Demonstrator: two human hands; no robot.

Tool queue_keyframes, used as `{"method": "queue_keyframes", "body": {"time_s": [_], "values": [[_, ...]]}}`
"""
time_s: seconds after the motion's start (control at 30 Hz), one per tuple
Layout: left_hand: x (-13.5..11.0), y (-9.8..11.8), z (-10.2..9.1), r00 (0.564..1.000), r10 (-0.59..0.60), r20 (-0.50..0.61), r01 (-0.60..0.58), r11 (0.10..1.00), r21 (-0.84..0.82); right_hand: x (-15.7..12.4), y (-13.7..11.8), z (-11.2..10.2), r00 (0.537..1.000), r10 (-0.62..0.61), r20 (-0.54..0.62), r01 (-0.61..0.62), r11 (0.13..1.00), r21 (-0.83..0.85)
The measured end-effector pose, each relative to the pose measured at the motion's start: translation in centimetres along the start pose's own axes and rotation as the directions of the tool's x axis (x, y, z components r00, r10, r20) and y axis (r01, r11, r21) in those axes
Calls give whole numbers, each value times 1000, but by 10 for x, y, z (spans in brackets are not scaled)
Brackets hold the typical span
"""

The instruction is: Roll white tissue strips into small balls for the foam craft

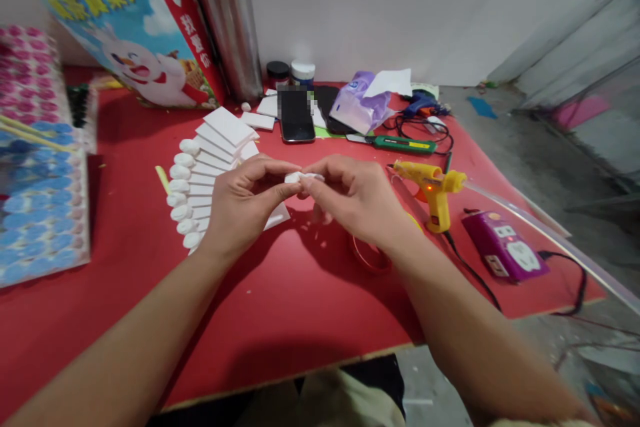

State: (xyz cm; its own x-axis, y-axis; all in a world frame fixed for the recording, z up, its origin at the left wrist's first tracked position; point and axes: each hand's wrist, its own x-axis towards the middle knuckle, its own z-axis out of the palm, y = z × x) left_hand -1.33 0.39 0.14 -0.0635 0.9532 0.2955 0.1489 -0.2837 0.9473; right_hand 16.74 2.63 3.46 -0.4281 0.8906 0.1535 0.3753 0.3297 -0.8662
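Observation:
My left hand [245, 203] and my right hand [353, 197] meet above the red table [280, 293], both pinching a small white piece [299, 177] between fingertips. Just left of my left hand lies a fan of white strips [213, 160], each ending in a white rounded cap [183, 190]. A yellow glue gun [434, 190] stands on the table to the right of my right hand, its red light on. A red ring [369, 259] lies under my right wrist.
A purple power strip [503, 248] with black cord lies far right. A black phone [296, 117], tissue pack [357, 107], green cutter [397, 143], two small jars [290, 72], a steel flask [227, 27] and a colourful box [135, 20] stand behind. Blue and pink patterned sheets [40, 207] lie left.

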Motion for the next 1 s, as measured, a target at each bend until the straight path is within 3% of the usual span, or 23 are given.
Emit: {"method": "queue_keyframes", "body": {"time_s": [0.07,0.17,0.27,0.47,0.63,0.8,0.9,1.0], "values": [[0,2,-1,999,40,14,-41,998,47,5,0,-4,974,208,87,-226,912,343],[0,4,0,996,88,23,-90,990,113,11,5,-8,913,345,217,-404,699,590],[0,4,0,994,107,17,-109,985,134,12,9,-8,904,343,255,-423,629,652],[1,7,0,992,120,46,-124,985,120,9,4,-9,888,369,275,-454,612,647],[1,6,-1,991,131,29,-134,976,169,10,6,-10,886,372,277,-461,642,613],[1,4,-1,995,102,20,-104,983,148,7,5,-8,931,316,181,-364,777,513],[0,4,0,998,66,11,-67,992,105,4,0,-6,969,243,33,-241,920,310],[-1,3,3,1000,-25,1,25,1000,16,1,-2,-1,993,50,-108,-49,999,9]]}}
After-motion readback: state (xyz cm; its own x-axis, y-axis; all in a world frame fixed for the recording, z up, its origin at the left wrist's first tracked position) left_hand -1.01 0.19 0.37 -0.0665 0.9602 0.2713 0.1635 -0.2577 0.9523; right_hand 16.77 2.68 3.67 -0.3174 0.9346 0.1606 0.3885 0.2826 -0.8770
